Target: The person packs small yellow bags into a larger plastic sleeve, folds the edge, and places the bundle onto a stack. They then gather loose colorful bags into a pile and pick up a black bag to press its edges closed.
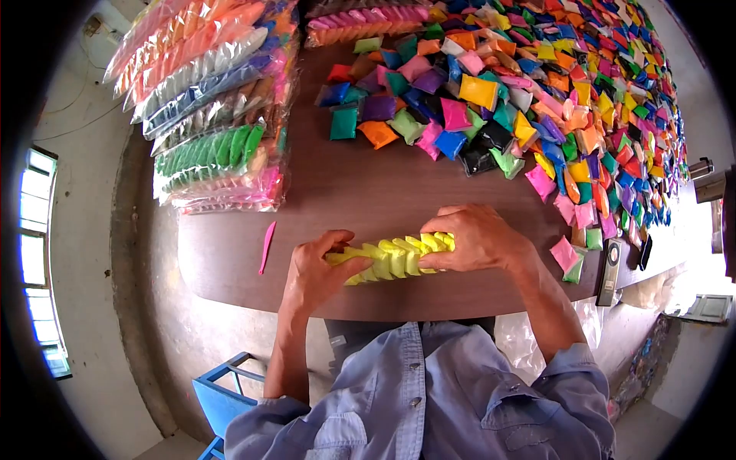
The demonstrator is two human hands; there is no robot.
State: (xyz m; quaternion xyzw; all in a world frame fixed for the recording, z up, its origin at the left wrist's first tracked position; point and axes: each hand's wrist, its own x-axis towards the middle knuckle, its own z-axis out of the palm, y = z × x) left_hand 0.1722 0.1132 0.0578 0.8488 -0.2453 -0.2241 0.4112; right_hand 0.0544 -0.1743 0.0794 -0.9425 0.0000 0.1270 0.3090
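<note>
A row of yellow packets lies pressed together side by side, low over the brown table near its front edge. My left hand is closed round the row's left end, thumb in front and fingers behind. Round the right end, my right hand grips the same row between thumb and fingers. Whether the row touches the tabletop is hard to tell. To the left of my left hand lies a thin pink tool.
Clear bags of sorted packets are stacked at the back left. A large heap of mixed coloured packets covers the back right. Near the right edge lies a dark, narrow object. A blue stool stands below left.
</note>
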